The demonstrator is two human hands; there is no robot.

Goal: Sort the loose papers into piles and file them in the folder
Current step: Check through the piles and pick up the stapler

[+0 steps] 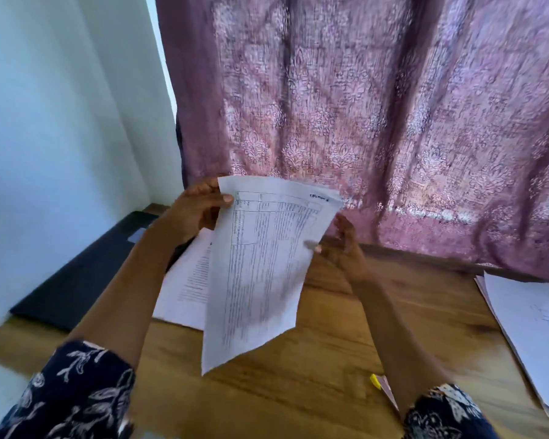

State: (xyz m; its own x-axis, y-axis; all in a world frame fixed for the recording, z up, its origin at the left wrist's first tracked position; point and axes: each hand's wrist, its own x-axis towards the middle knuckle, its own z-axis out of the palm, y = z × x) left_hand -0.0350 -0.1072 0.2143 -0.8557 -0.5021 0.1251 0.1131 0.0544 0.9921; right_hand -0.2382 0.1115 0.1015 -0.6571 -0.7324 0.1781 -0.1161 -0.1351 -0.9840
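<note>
My left hand (197, 210) pinches the printed sheet (260, 264) at its top corner, my right hand (343, 245) its side edge. It looks light and floppy, sagging below both hands, so I'd grip by the edges.

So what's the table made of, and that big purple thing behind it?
The table looks like wood, or a wood-look laminate: brown grain streaks, smooth top. The purple curtain looks like thin matte cloth: it hangs in soft folds and light glows through.
</note>
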